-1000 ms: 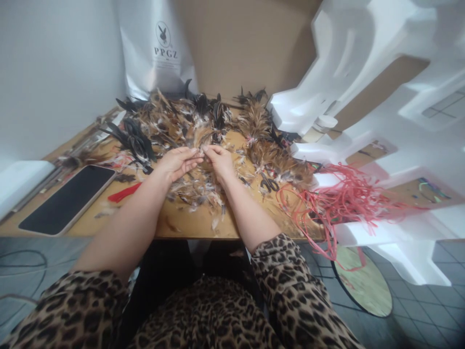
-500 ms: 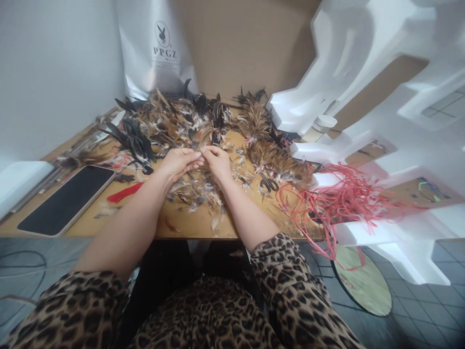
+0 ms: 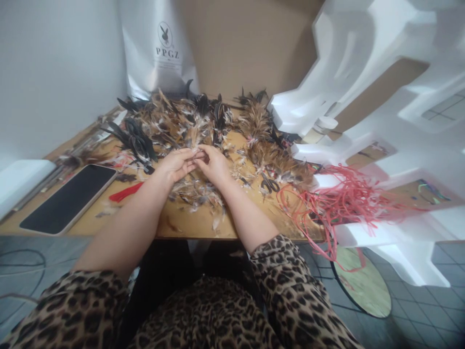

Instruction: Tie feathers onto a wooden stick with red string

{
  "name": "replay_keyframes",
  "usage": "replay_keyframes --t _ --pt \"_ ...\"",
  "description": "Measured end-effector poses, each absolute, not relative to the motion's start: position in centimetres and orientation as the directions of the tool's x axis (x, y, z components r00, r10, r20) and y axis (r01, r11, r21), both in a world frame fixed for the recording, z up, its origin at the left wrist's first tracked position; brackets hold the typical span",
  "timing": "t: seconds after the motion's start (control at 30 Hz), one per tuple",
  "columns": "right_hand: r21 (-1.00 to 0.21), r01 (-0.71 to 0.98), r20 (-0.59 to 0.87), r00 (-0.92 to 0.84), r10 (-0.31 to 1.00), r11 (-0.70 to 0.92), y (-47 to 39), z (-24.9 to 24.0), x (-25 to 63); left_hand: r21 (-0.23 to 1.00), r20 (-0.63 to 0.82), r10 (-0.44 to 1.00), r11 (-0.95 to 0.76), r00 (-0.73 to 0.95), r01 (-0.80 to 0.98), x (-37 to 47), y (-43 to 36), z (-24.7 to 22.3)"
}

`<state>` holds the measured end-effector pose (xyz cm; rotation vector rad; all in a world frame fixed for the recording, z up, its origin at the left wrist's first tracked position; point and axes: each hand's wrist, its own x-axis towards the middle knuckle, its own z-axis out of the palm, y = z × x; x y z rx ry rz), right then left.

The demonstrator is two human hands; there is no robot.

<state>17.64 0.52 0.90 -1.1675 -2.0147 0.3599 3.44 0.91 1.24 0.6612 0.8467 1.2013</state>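
My left hand and my right hand meet over the middle of the table, fingertips touching. The left fingers are closed in a pinch, and a small brown feather with pale fluff stands up from the fingertips. My right thumb and fingers close on the same spot from the other side; the feather's base is hidden between them. Beneath the hands lie loose feathers and fluff. Just behind is a large heap of brown feathers, with bunches of black feathers to its left.
A phone and a red strip lie on the left. Scissors rest at the right near brown feather bunches. Pink ribbon strands spill over white foam and the table edge. A silver bag stands behind.
My right hand has shifted slightly left and its fingers now overlap the left fingertips more. The left hand stays nearly in place. The view has moved slightly.
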Motion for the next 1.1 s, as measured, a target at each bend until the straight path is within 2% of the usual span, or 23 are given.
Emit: replay_keyframes --t 0.1,0.37,0.43,0.53,0.6,0.67,0.77,0.93,1.1 --pt "-0.535 0.674 0.462 -0.273 0.844 0.51 0.4 1.1 17.8 0.816 -0.2 0.966 0.257 0.163 -0.517 3.5 1.0 0.8" --pt "-0.573 0.66 0.474 -0.216 0.854 0.485 0.5 1.3 18.3 0.856 -0.177 0.966 0.246 0.189 -0.454 3.5 0.9 0.6" --pt "-0.611 0.628 0.446 -0.231 0.865 0.483 0.8 1.3 18.6 0.873 -0.179 0.971 0.231 0.157 -0.429 3.6 0.8 0.8" --pt "-0.731 0.516 0.345 -0.285 0.894 0.446 1.9 1.3 19.6 0.883 -0.183 0.979 0.203 0.087 -0.423 3.6 0.9 0.8" --pt "-0.809 0.449 0.284 -0.266 0.921 0.379 2.7 1.3 20.6 0.879 -0.186 0.981 0.188 0.048 -0.438 3.5 1.1 0.7" --pt "-0.832 0.455 0.241 -0.221 0.945 0.318 3.4 1.5 21.8 0.874 -0.186 0.982 0.175 0.02 -0.454 3.3 1.3 0.7" --pt "-0.757 0.579 0.185 -0.253 0.95 0.302 3.8 2.0 23.5 0.871 -0.171 0.985 0.154 0.004 -0.466 3.2 1.6 0.6" --pt "-0.503 0.778 0.118 -0.37 0.922 0.376 3.4 2.7 24.3 0.873 -0.136 0.99 0.132 0.027 -0.469 3.1 1.6 0.4" --pt "-0.285 0.822 0.11 -0.483 0.869 0.493 2.4 2.8 22.5 0.875 -0.142 0.99 0.131 0.012 -0.467 3.1 1.6 0.5"
